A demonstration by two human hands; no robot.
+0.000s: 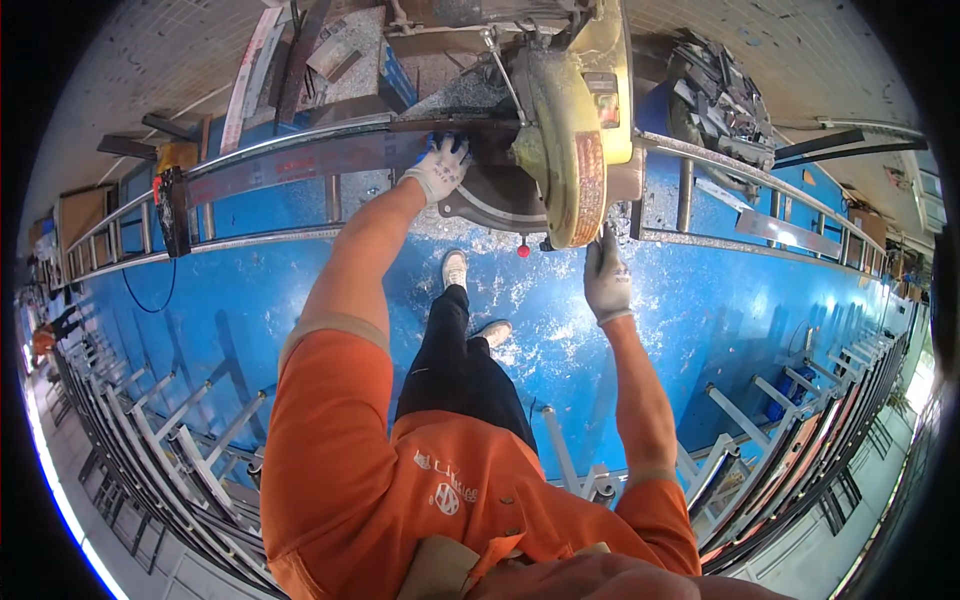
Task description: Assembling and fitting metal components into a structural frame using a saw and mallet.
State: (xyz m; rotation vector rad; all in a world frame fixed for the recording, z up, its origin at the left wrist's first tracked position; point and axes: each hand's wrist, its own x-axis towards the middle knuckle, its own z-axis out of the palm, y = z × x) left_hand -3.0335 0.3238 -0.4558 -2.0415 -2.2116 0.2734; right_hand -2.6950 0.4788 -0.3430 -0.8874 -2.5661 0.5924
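A yellow chop saw with a curved blade guard stands ahead of me, dusted with pale shavings. My left hand, in a white glove with blue fingertips, rests on the right end of a long dark metal profile beside the saw. Its fingers are spread over the piece. My right hand, gloved too, is closed at the front right of the guard, where the saw's handle appears to be. The handle itself is mostly covered by the glove, and the blade is hidden by the guard.
Metal roller rails extend to both sides of the saw. A dark clamp-like block sits on the left rail. Offcuts are heaped behind at right. Shavings litter the blue floor. Racks of long profiles stand behind me.
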